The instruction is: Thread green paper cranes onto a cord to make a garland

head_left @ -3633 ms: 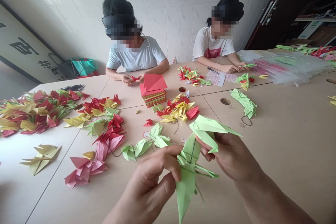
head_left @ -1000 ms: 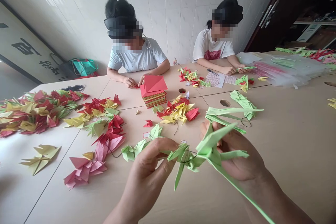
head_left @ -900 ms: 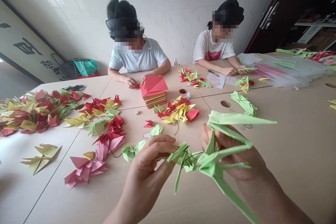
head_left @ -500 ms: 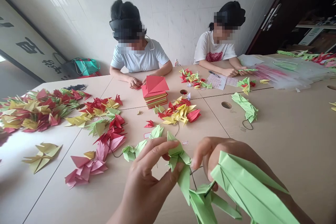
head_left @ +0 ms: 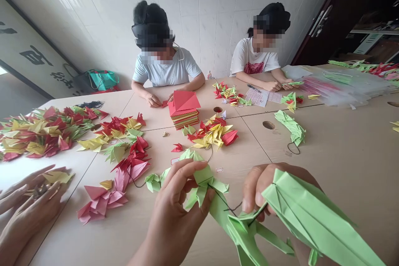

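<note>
My left hand (head_left: 179, 203) pinches a light green folded paper crane (head_left: 204, 176) between thumb and fingers. A thin black cord (head_left: 222, 199) comes out of that crane and runs toward my right hand (head_left: 271, 183), whose closed fingers grip the cord. More green paper cranes hang on the cord below and between my hands. A larger green folded piece (head_left: 311, 212) in front covers much of my right hand, so its exact grip is partly hidden. Behind my left hand, a further green crane (head_left: 154, 182) lies on the table.
At the left edge, another person's hands (head_left: 34, 203) cup yellow cranes (head_left: 59, 176). Pink cranes (head_left: 102, 199), a mixed crane heap (head_left: 40, 133) and a red paper stack (head_left: 184, 108) lie on the table (head_left: 343, 153). Two people sit opposite; a green string (head_left: 291, 126) lies right.
My right hand has moved slightly right, away from my left, and the cord between them looks straighter. Another person's hands have come in from the left onto the yellow cranes.
</note>
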A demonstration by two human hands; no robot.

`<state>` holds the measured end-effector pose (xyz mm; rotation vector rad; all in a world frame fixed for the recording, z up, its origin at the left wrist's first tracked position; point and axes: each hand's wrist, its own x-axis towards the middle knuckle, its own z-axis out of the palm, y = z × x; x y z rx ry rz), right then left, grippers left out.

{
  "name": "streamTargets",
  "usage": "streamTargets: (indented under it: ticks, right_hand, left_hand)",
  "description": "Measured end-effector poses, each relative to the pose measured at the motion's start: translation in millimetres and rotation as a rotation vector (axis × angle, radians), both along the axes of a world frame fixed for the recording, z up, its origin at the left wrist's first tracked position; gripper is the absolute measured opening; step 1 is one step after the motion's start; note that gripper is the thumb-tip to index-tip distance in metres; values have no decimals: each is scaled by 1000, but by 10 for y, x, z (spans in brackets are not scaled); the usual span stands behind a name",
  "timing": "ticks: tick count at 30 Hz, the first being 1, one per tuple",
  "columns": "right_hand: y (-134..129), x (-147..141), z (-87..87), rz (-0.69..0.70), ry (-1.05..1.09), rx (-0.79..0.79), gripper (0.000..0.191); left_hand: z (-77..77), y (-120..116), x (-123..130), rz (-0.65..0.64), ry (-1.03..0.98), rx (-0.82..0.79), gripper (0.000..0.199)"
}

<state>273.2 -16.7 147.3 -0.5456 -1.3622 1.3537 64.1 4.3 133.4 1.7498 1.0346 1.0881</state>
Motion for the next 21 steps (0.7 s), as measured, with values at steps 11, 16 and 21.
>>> streamTargets:
  ticks: [11, 16, 21]
  right_hand:
    - [-22, 6, -9, -44, -12, -59, 6]
    - [4, -12, 1, -106, -240, 128, 12]
    - [43, -59, 0, -239, -386, 186, 11]
  left_hand:
    - [-45, 38, 7, -56, 4, 45, 40]
    - [-32, 28, 14, -65, 59, 21, 42]
    - [10, 10, 43, -147, 60, -33, 58]
